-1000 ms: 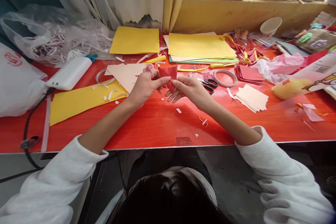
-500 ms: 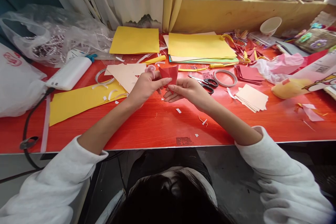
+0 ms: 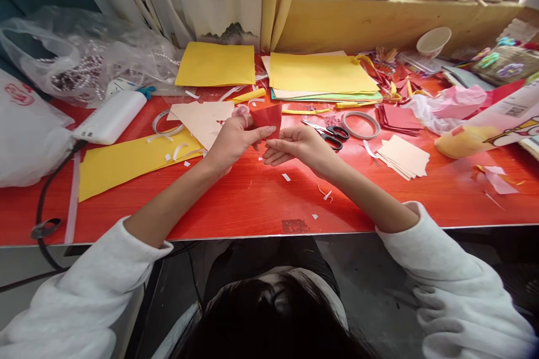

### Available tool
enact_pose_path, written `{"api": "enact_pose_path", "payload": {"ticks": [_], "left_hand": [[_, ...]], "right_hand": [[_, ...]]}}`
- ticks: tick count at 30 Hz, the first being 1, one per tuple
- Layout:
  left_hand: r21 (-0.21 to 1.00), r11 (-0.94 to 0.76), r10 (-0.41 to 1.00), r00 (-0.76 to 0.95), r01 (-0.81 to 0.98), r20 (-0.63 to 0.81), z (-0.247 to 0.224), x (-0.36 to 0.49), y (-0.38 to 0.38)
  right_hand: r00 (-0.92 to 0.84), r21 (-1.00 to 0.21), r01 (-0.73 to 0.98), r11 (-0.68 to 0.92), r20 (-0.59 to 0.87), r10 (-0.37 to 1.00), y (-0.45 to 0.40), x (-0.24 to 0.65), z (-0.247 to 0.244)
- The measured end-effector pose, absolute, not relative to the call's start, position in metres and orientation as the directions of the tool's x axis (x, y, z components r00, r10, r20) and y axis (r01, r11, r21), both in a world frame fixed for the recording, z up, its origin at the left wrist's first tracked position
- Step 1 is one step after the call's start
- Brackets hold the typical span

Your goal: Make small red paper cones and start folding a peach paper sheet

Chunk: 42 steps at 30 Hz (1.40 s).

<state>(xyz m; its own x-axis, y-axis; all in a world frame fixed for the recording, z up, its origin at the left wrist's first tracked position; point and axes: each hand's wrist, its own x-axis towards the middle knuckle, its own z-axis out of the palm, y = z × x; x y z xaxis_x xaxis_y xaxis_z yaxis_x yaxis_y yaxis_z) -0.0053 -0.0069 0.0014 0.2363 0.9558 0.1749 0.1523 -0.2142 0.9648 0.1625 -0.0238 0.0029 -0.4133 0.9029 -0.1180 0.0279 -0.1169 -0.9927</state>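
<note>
Above the table, my left hand [image 3: 233, 140] pinches a small folded piece of red paper [image 3: 268, 116] between thumb and fingers. My right hand [image 3: 297, 145] is at the paper's lower right corner, its thumb and fingertips closed together there; the exact contact is partly hidden. A round pink thing [image 3: 241, 112] shows at the left hand's index finger. Black-handled scissors [image 3: 330, 133] lie just beyond the right hand, beside a roll of tape [image 3: 361, 125]. Cream paper pieces [image 3: 196, 118] lie behind the left forearm.
Yellow sheets [image 3: 217, 64] and a yellow-topped paper stack [image 3: 315, 73] lie at the back of the red table [image 3: 252, 202]. Red squares [image 3: 398, 119] and cream squares [image 3: 404, 156] sit at right. A white power bank [image 3: 112, 118] and plastic bags [image 3: 29, 134] occupy the left.
The red paper has shifted slightly left and turned a little in the left hand. The right hand's fingers have moved slightly; both hands stay in nearly the same place.
</note>
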Motion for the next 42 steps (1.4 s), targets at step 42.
{"api": "enact_pose_path", "payload": {"ticks": [42], "left_hand": [[0.995, -0.102, 0.964, 0.244, -0.024, 0.105, -0.0040, -0.0082, -0.0010]], "right_hand": [[-0.503, -0.989, 0.147, -0.031, -0.102, 0.858, -0.0158, 0.1658, -0.0020]]}}
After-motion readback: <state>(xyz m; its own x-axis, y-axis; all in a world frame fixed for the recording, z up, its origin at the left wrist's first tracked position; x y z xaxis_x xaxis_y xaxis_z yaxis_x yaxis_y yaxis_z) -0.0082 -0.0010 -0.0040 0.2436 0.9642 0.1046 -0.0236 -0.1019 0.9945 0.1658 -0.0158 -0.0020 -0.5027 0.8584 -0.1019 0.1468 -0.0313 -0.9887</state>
